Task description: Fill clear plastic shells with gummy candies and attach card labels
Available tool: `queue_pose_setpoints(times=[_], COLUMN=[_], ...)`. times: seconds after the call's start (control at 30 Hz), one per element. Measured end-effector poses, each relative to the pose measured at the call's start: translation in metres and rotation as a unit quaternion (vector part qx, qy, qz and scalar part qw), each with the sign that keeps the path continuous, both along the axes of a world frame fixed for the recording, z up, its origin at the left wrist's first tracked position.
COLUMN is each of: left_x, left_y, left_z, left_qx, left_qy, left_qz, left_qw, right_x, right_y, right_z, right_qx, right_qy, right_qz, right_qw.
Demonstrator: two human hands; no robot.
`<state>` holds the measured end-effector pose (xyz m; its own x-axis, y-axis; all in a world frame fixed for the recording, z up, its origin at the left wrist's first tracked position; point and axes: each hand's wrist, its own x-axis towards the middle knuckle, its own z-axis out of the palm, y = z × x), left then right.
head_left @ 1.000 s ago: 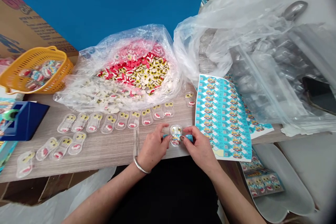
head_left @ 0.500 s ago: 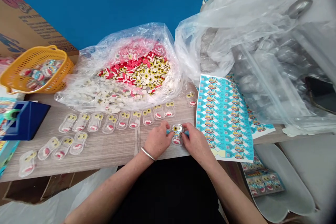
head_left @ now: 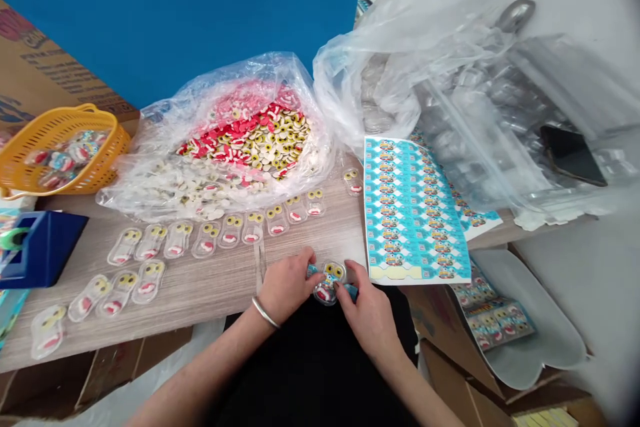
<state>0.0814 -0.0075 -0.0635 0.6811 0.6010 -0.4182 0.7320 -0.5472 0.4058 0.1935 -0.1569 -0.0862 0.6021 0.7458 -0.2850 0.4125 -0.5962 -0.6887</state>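
Both hands meet at the near edge of the wood-grain table [head_left: 200, 293]. Between them is a small clear plastic blister pack [head_left: 327, 283] with candy eyes and a red-and-white mouth inside. A blue printed card strip [head_left: 351, 291] runs behind it and sticks out on both sides. My left hand [head_left: 285, 283] pinches the pack and strip from the left, and my right hand [head_left: 367, 312] holds them from the right. A metal bangle [head_left: 265, 313] circles my left wrist. The fingers hide part of the strip.
Several filled blisters [head_left: 205, 240] lie in rows on the table, below a plastic bag of candy [head_left: 240, 147]. To the right lie blue printed card sheets [head_left: 413, 213] and a bag of clear trays [head_left: 475, 100]. A yellow basket [head_left: 60, 153] stands left.
Both hands have drawn the pack and strip toward me, past the table's near edge, and the pack now tilts. The whole view has swung slightly, shifting the table and sheets left.
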Motion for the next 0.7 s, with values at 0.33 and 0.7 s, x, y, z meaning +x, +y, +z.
queue_pose_setpoints(times=[0.33, 0.7], left_x=[0.011, 0.035], left_y=[-0.002, -0.012], left_z=[-0.004, 0.044], left_qx=[-0.044, -0.519], left_qy=[-0.164, -0.445], left_qz=[0.069, 0.327], left_qw=[0.983, 0.652], right_x=[-0.010, 0.021], right_y=[-0.005, 0.019], right_z=[-0.005, 0.053], right_qx=[0.232, 0.279], right_qy=[0.267, 0.231], right_qz=[-0.193, -0.127], right_qw=[0.915, 0.923])
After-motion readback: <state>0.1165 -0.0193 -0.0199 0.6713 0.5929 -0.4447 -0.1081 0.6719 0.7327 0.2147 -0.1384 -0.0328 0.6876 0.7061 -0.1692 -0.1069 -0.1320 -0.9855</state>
